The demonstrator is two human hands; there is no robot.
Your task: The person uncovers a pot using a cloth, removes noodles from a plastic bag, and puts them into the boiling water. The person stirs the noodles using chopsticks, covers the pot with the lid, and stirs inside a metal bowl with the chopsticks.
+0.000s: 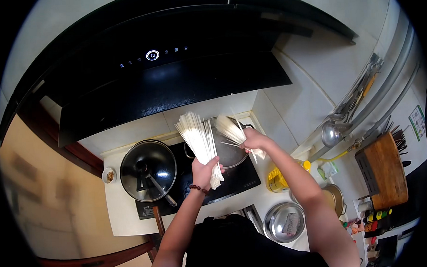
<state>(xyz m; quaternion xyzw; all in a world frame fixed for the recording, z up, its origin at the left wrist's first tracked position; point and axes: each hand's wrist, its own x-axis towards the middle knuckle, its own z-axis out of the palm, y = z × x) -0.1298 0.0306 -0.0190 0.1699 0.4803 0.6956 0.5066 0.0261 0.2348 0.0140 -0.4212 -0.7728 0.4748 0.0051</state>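
Observation:
My left hand (205, 172) is closed around a thick bundle of pale dried noodles (195, 136), whose upper ends fan out. A beaded bracelet circles that wrist. In my right hand (254, 140) is a smaller bundle of dried noodles (228, 128), tilted to the left over a pot (237, 163). Several strands stick out of it at odd angles. The pot stands on the right side of the black cooktop (241, 178), its inside looking hazy and partly covered by the noodles and my hand.
A lidded wok (149, 171) occupies the left burner, with a small white bowl (109, 175) beside it. The range hood (174, 83) hangs above. Right of the cooktop are a yellow oil bottle (277, 179), a round metal lid (284, 222) and hanging utensils (333, 131).

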